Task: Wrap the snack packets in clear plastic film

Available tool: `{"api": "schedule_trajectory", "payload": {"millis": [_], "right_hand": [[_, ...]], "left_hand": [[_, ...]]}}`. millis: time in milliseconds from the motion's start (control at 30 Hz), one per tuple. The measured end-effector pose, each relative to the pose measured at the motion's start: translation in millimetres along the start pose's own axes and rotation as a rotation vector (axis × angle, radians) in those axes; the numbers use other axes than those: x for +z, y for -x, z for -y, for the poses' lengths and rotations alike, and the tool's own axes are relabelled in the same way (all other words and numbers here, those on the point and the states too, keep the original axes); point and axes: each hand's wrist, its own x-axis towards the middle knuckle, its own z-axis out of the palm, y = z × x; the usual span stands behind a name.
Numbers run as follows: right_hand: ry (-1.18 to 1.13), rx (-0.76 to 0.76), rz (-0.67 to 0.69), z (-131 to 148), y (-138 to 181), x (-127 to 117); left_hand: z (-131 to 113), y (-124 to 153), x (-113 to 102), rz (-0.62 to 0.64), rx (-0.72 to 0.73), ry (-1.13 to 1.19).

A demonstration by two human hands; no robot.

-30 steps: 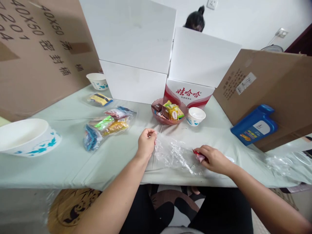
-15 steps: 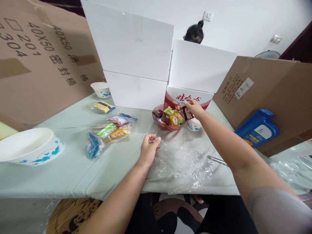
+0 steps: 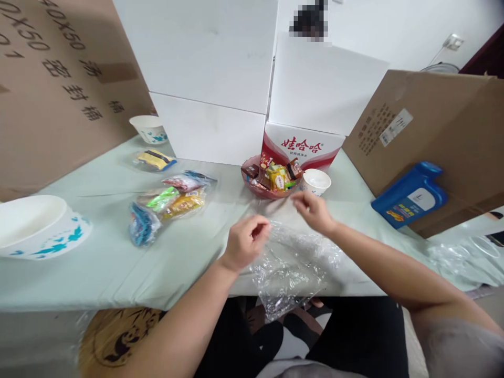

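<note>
My left hand [image 3: 247, 241] is closed in a pinch at the upper left edge of a crumpled clear plastic bag [image 3: 293, 268]. The bag spreads across the table, and its lower end hangs over the front edge. Above the bag's far right part is my right hand [image 3: 314, 212], fingers curled together and slightly smeared; what they hold, if anything, cannot be made out. Just beyond stands a pinkish see-through bowl [image 3: 268, 193] filled with wrapped snacks [image 3: 277, 177]. Beside it is a white paper bowl [image 3: 317, 181].
Several packaged items in clear bags [image 3: 173, 202] lie left of my hands, with a yellow packet [image 3: 155, 159] behind. Paper bowls [image 3: 59, 244] stand at the left. White boxes [image 3: 208, 126] and brown cartons [image 3: 378, 121] wall the table. A blue bottle [image 3: 411, 197] leans at right.
My right hand has drawn back from the snack bowl toward me, and a dark-wrapped snack now rests in the bowl. The bag's lower end now hangs over the edge. The view has tilted down.
</note>
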Motion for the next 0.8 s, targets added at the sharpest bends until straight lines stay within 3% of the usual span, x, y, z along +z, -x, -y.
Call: {"api": "schedule_trajectory", "payload": {"millis": [100, 200, 333, 433, 533, 633, 700, 800], "right_hand": [[0.100, -0.298, 0.368, 14.6, 60.7, 3.0], [0.229, -0.272, 0.432, 13.0, 95.9, 6.3], [0.489, -0.026, 0.429, -7.2, 99.9, 2.8], [0.557, 0.169, 0.312, -23.5, 87.1, -9.0], [0.455, 0.139, 0.176, -26.8, 74.9, -18.1], [0.328, 0.058, 0.234, -20.6, 65.1, -13.5], [0.303, 0.160, 0.267, -22.7, 56.4, -7.4], [0.364, 0.379, 0.171, -44.6, 39.1, -10.0]], "left_hand": [[-6.0, 3.5, 4.3, 0.363, 0.020, -0.031], [-6.7, 5.7, 11.9, 0.593, -0.042, -0.259], [-1.7, 7.4, 17.7, 0.658, -0.067, -0.513], [2.7, 7.2, 16.8, 0.725, -0.134, -0.549], [4.6, 6.2, 15.4, 0.795, -0.148, -0.526], [4.3, 5.6, 15.4, 0.829, -0.088, -0.490], [4.0, 5.5, 15.3, 0.843, -0.039, -0.470], [4.1, 5.3, 14.1, 0.847, -0.013, -0.461]]}}
